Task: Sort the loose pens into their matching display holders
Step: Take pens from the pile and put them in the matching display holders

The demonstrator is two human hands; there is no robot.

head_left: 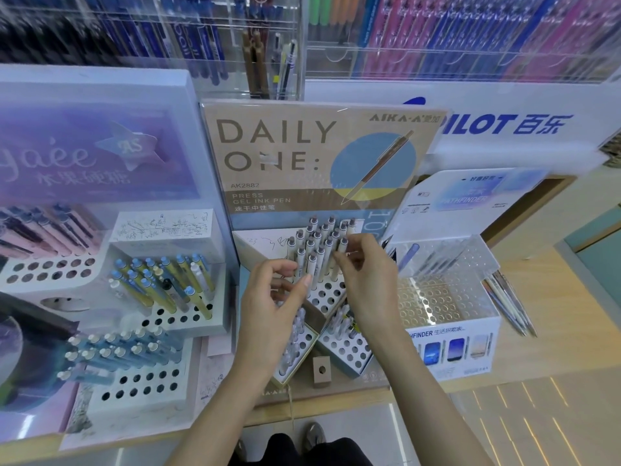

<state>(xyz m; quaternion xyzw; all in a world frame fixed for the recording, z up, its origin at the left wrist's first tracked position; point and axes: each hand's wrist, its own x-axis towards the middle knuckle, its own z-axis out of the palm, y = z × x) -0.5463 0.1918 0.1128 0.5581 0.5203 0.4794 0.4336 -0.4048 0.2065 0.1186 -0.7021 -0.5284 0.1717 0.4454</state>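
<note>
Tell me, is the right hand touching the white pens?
Touching. The head view shows the right hand's fingertips pinching one of the white pens.

the daily one backboard (302,156) is kraft brown with darker brown lettering, a pale blue circle and a yellow band beneath it. the pens in its holder (319,243) have white barrels and grey-brown caps, standing in a white tray (327,294) dotted with dark round holes. the left display's sign (90,156) is purple fading to lilac, with pale script. its pens (161,280) are yellow with light blue tops; the lower ones (124,348) are dusty blue with cream tops. the pilot logo (504,124) is blue on white. the counter (544,274) is light wood.
</note>
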